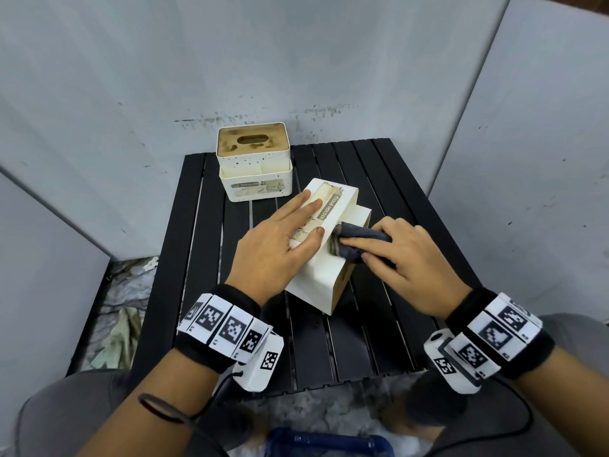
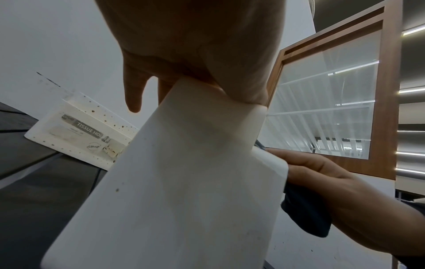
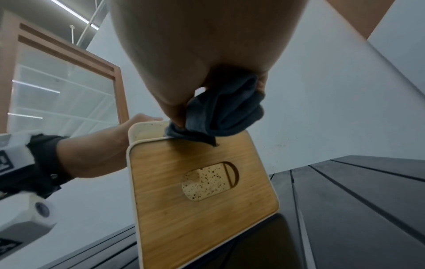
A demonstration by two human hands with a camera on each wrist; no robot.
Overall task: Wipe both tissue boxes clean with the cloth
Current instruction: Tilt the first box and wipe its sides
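Observation:
A white tissue box lies tipped on its side in the middle of the black slatted table. My left hand presses flat on its labelled side with straight fingers. My right hand grips a bunched dark blue-grey cloth against the box's upper face, by the side pocket. In the right wrist view the cloth touches the rim above the box's wooden lid, whose slot shows brown specks inside. The second tissue box stands upright at the back left with a stained wooden lid.
Grey partition walls close in the table on the back and both sides. Rough floor with scraps shows left of the table. A blue object lies near my lap. The upright box stands close behind the tipped one.

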